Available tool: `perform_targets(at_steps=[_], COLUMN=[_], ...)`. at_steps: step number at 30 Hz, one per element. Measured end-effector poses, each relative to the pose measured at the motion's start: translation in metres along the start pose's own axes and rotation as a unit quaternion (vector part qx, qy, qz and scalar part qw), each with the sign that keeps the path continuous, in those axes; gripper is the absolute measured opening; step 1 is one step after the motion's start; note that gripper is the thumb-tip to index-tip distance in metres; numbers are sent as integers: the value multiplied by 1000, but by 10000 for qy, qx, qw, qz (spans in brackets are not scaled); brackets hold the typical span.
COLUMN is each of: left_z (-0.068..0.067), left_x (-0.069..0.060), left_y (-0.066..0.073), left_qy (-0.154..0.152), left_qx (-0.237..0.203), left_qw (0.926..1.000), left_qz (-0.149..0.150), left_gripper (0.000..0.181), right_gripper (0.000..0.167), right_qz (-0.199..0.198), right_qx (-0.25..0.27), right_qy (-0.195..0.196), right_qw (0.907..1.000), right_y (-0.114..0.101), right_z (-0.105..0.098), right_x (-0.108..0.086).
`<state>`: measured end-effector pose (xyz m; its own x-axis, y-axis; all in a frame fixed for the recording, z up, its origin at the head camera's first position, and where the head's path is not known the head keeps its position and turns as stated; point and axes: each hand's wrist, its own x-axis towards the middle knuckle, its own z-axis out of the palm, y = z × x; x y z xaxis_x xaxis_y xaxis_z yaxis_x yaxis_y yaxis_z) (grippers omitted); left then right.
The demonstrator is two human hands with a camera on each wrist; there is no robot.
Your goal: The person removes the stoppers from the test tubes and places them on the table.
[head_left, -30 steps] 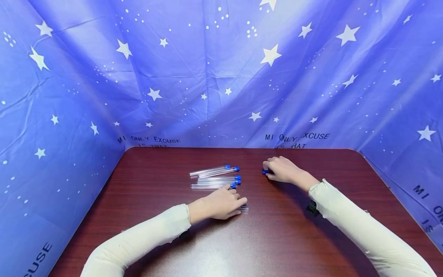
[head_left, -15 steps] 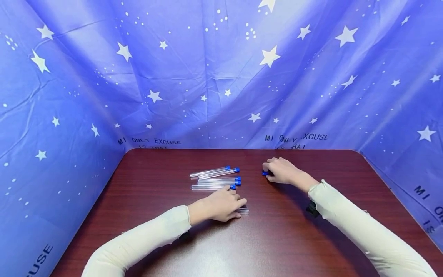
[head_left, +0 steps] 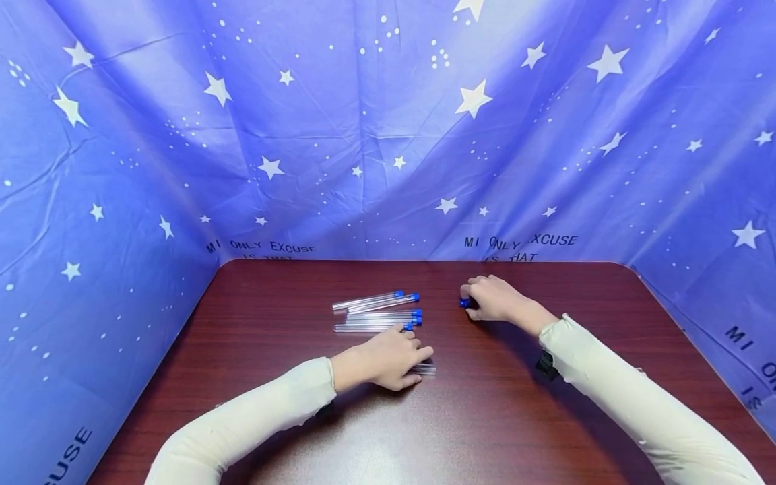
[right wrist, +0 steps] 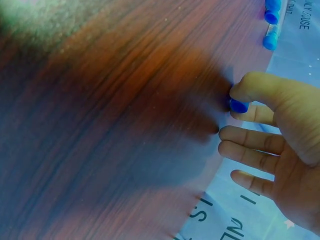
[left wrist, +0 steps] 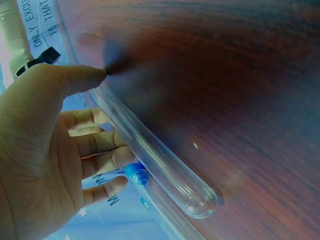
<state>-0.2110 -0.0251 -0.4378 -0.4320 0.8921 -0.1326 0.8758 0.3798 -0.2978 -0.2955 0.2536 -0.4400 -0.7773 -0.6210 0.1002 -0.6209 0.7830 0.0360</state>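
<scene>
In the head view my left hand [head_left: 391, 357] lies low over the table at the centre, its thumb and fingers about an uncapped clear test tube [head_left: 427, 370]. The left wrist view has this test tube [left wrist: 160, 155] on the wood, round end toward the camera, pinched between thumb and fingertips. To the right and farther back, my right hand [head_left: 494, 298] pinches a small blue cap [head_left: 464, 303] at the tabletop between thumb and index finger; the other fingers are spread loosely. Beyond the left hand lie several test tubes [head_left: 376, 316] with blue caps, pointing right.
The dark red wooden table [head_left: 521, 417] ends at a blue star-printed cloth [head_left: 364, 135] that hangs behind it and along both sides. In the left wrist view a capped test tube [left wrist: 165, 210] lies close beside the uncapped one.
</scene>
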Motion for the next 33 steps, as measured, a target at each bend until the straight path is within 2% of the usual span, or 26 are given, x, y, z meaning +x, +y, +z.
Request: perform_targets(at_steps=[9,16,17,19,23,24,27,33], left_z=[2,-8,-10,-12,-12,-11,-10,-6], left_x=[3,6,7,8,9,9,7,5], left_y=[0,-6,-7,-9,-10,-10,-8,-4], left_qy=[-67,-121,-134,-183,-292,-302,-301,-319], left_qx=[-104,-242,-241,-223,-206,-224,-284,-353], left_qw=[9999,9996,9996,9996,9993,9993,9991,9988], left_qz=[82,20,-2,-28,-54,-56,-59,-59], left_gripper=[48,51,52,54,57,56,54,55], right_gripper=[17,19,20,20,20,20,21,22], right_qz=[14,-9,-124,-175,-91,49,216,213], right_qx=[104,242,302,352,325,273,205,302], right_qy=[-121,-87,10,42,-140,-292,-506,-552], right_qw=[9999,9997,9995,9992,9993,9992,9983,9978], right_y=[-3,6,13,15,12,5,2,0], right_z=[2,-6,-1,-4,-8,-15,-15,-9], right_x=[1,6,7,8,9,9,9,7])
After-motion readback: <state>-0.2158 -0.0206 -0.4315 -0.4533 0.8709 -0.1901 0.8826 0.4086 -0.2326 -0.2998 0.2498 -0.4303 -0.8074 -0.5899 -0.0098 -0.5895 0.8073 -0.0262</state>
